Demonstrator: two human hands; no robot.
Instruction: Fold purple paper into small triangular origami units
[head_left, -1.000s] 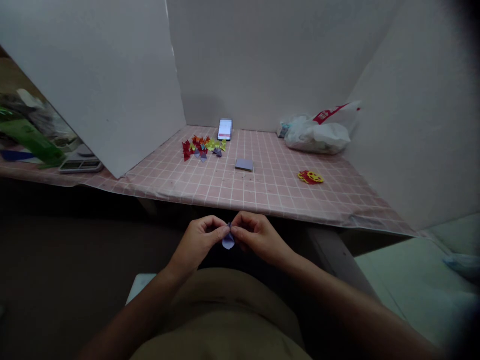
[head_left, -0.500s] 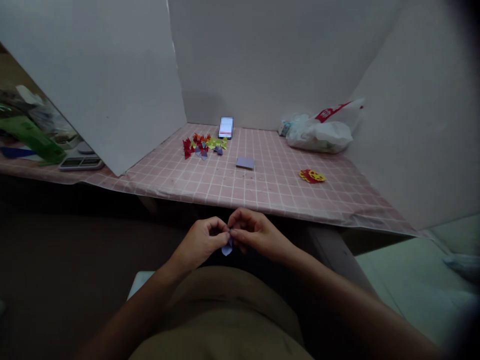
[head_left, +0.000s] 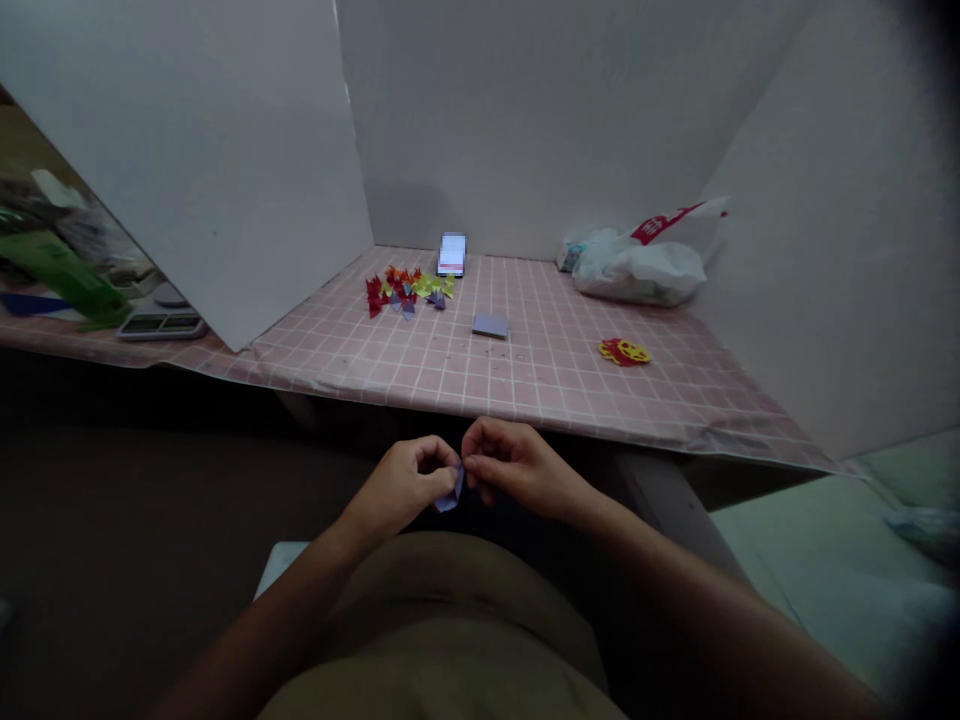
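Observation:
Over my lap, in front of the table edge, my left hand (head_left: 412,482) pinches a small folded piece of purple paper (head_left: 450,497) between thumb and fingers. My right hand (head_left: 511,462) is closed in a pinch at the paper's upper right edge; its fingertips seem to touch it, though the contact is partly hidden. On the table lies a stack of purple paper squares (head_left: 490,326). Behind it to the left sits a cluster of small folded paper cranes (head_left: 401,290) in red, orange, yellow and purple.
A lit phone (head_left: 451,255) leans at the back wall. To the right are red and yellow cut-out pieces (head_left: 624,351) and a white plastic bag (head_left: 641,270). A kitchen scale (head_left: 163,318) stands beyond the left panel (head_left: 225,150). Pink checked cloth (head_left: 540,370) covers the table.
My right hand has shifted slightly right, opening a small gap between the two hands' fingertips. The purple paper has turned a little in my left hand.

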